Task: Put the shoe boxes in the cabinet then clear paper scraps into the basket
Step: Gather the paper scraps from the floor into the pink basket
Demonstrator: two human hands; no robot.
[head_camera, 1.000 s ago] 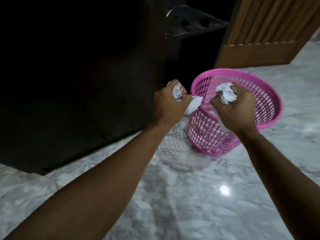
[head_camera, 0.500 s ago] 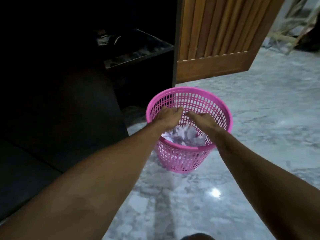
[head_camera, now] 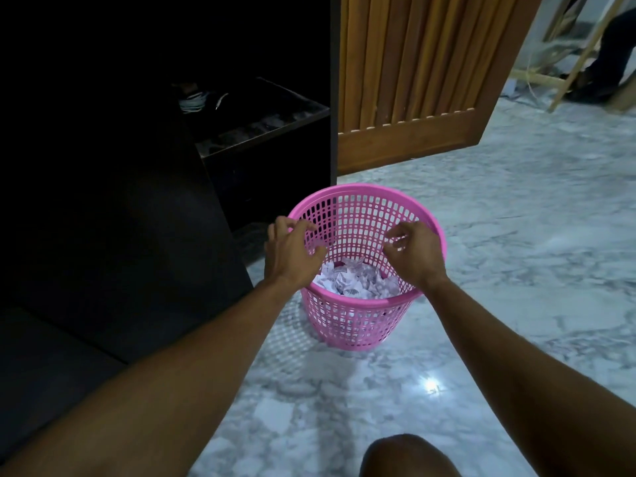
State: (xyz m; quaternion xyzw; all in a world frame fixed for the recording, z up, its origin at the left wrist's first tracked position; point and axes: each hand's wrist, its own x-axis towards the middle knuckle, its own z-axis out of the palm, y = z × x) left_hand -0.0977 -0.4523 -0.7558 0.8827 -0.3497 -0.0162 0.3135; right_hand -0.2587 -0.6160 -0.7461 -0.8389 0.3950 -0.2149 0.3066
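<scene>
Pink basket [head_camera: 358, 321]: upright on marble floor [head_camera: 516, 270], paper scraps [head_camera: 354, 282] lying inside. Left hand [head_camera: 292, 253] and right hand [head_camera: 414, 253]: held over the rim, fingers loosely curled, nothing grasped. Any clinging scraps are best shaken off above the opening. Dark cabinet [head_camera: 137, 201] just beside; wooden door [head_camera: 413, 80] behind; nothing obstructs.

1 pink basket [head_camera: 361, 325], under both sets of fingers. 2 hands: left hand [head_camera: 292, 256], right hand [head_camera: 414, 256], both empty. Paper scraps [head_camera: 358, 282] below fingertips, approx 1 heap, can't count indiv. pcs. 1 cabinet [head_camera: 137, 201] left of fingers.
</scene>
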